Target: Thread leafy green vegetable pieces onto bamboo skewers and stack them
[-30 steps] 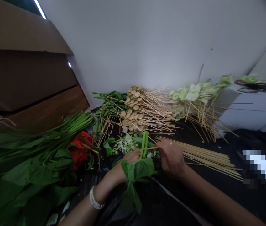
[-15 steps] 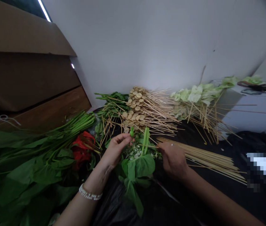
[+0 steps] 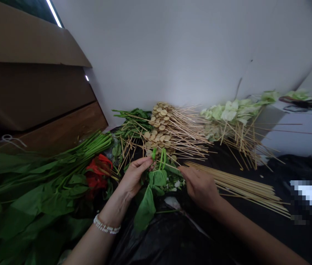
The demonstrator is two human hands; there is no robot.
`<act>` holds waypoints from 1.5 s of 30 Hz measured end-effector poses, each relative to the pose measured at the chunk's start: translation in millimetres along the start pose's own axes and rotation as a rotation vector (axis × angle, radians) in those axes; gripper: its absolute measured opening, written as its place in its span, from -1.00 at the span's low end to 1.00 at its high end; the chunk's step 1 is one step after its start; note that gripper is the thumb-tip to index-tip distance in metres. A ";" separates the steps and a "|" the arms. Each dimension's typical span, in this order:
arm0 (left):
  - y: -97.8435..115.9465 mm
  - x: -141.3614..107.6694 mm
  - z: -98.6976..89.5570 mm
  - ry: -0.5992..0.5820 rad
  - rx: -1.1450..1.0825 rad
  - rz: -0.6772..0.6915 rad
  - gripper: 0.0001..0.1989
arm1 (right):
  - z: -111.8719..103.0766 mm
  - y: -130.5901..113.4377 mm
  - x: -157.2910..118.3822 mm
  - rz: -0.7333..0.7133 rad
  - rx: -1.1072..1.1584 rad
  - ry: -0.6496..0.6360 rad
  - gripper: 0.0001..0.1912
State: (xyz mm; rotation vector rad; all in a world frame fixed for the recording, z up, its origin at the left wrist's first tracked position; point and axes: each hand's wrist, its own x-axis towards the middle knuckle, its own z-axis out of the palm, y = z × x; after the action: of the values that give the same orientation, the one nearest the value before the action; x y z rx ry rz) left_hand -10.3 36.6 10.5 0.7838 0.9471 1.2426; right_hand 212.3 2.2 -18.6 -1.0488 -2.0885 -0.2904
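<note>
My left hand point(image 3: 137, 172) is closed, pinching a green vegetable stem point(image 3: 154, 152) between thumb and fingers. My right hand point(image 3: 200, 186) is closed round one end of a thin wooden skewer point(image 3: 171, 165), which points left toward the left hand. Leafy greens point(image 3: 144, 209) hang from the skewer, their cut stems sticking up between the hands. Whether the stem in my left hand touches the skewer tip, I cannot tell. Small white and green scraps point(image 3: 176, 183) lie below the skewer. A bundle of bare skewers point(image 3: 241, 186) rests just right of my right hand.
Skewered potato-like slices point(image 3: 161, 121) are stacked by the wall, with skewered greens point(image 3: 135, 123) to their left and skewered pale cabbage leaves point(image 3: 229, 110) to the right. Loose long-stemmed greens point(image 3: 34, 187) and a red plastic piece point(image 3: 98, 173) lie at left. Black plastic point(image 3: 178, 235) covers the surface.
The skewer's greens have shifted left, closer to my left hand, and swung round. My right hand has moved slightly left, and the skewer now tilts up toward the left.
</note>
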 end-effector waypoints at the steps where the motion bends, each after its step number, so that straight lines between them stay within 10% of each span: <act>1: -0.1 -0.4 0.1 0.001 0.006 -0.003 -0.67 | 0.3 0.3 -0.3 -0.002 -0.004 -0.001 -0.70; 45: -6.0 -0.7 1.5 0.009 0.147 0.078 -0.69 | 7.0 -0.8 -5.2 0.014 -0.020 -0.065 -0.69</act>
State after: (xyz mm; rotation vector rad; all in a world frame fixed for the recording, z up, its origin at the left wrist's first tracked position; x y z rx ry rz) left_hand -6.4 34.8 5.8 0.9384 1.0317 1.2546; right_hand 209.9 2.1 -26.9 -1.0980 -2.1389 -0.2743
